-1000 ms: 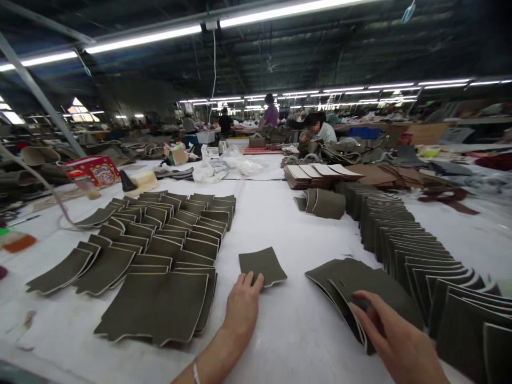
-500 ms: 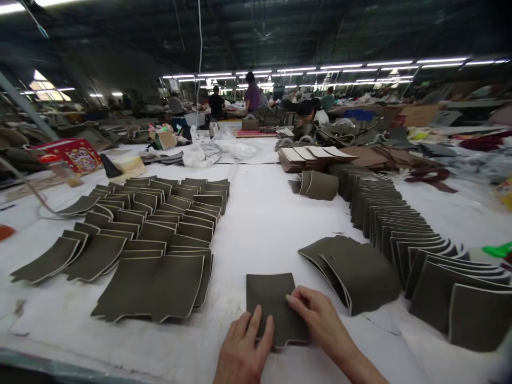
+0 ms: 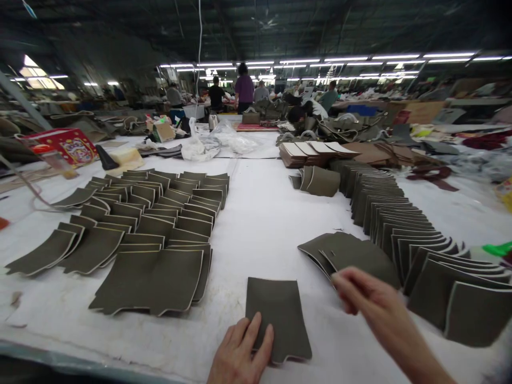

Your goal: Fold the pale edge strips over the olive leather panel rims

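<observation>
A dark olive leather-like panel point(image 3: 280, 314) with a pale edge and a notched near side lies flat in front of me. My left hand point(image 3: 244, 349) rests on its lower left part, fingers stretched out. My right hand point(image 3: 368, 296) is raised at the near left edge of a stack of bent panels point(image 3: 360, 258), its fingers curled together. Motion blurs that hand, and whatever its fingertips may hold is hidden. Whether it touches the stack is unclear.
Overlapping rows of similar panels point(image 3: 156, 272) spread over the left of the white table point(image 3: 256, 213). A long row of standing panels point(image 3: 424, 256) runs along the right. Farther back are brown pieces with white tops point(image 3: 308, 152), clear plastic bags point(image 3: 220, 141) and people.
My right hand has left the flat panel and moved right to the bent stack. My left hand stays on the panel. The view has shifted slightly.
</observation>
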The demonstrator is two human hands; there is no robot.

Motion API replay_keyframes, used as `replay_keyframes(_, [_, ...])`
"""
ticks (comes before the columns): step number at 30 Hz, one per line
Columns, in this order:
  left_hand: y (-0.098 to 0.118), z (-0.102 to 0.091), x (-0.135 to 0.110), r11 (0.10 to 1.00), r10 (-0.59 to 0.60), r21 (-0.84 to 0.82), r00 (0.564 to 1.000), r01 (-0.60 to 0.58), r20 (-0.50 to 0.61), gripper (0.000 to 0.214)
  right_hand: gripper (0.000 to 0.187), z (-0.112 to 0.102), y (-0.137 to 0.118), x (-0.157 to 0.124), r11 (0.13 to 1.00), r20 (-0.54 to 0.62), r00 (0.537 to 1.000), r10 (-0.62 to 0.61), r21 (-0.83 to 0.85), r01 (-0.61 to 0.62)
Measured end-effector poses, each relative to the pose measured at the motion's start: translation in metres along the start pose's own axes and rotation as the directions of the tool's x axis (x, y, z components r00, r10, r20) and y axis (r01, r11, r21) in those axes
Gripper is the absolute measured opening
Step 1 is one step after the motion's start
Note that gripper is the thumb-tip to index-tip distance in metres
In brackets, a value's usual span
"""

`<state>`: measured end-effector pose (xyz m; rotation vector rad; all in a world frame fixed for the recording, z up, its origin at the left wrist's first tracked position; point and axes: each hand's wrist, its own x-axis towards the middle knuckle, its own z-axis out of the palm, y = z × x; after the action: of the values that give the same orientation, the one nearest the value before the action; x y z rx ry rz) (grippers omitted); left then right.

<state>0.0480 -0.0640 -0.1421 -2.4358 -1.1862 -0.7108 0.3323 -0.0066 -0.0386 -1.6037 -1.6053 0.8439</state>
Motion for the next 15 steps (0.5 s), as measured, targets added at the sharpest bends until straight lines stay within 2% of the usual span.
replay_keyframes(1, [0.000,0.000,-0.002,1.000,0.015,0.000,1.000,-0.015,-0.008,0.032,0.035,0.023,0.003,0.000,1.000,0.077,0.997,0.011,-0.025,-0.009])
replay_keyframes(3, [-0.002,-0.002,-0.004,0.996,0.085,-0.020,0.996,-0.086,-0.041,0.027,0.034,0.059,0.009,0.001,0.997,0.118,0.992,0.032,-0.073,-0.024])
replay_keyframes(5, [-0.007,-0.006,-0.001,0.981,0.162,-0.097,0.983,-0.171,-0.089,0.022,0.033,0.078,0.016,0.001,0.996,0.121,0.992,0.046,-0.083,-0.036])
replay_keyframes(7, [-0.013,-0.014,0.010,0.961,0.154,-0.217,0.983,-0.172,-0.100,0.022,0.024,0.082,0.020,0.000,0.998,0.165,0.985,0.044,-0.056,-0.035])
replay_keyframes(9, [-0.021,-0.024,0.026,0.937,0.025,-0.346,0.999,-0.037,-0.040,0.026,0.022,0.080,0.019,-0.002,1.000,0.229,0.973,0.022,-0.021,-0.018])
replay_keyframes(11, [-0.029,-0.034,0.045,0.872,-0.172,-0.449,0.981,0.194,0.089,0.032,0.029,0.076,0.015,-0.007,0.996,0.321,0.947,0.027,0.072,-0.053])
replay_keyframes(13, [-0.035,-0.039,0.062,0.749,-0.315,-0.501,0.899,0.433,0.305,0.028,0.034,0.074,0.011,-0.014,0.968,0.431,0.900,0.057,0.197,-0.155])
replay_keyframes(15, [-0.040,-0.039,0.074,0.600,-0.326,-0.497,0.759,0.627,0.564,0.020,0.037,0.073,0.009,-0.021,0.924,0.508,0.858,0.075,0.287,-0.251])
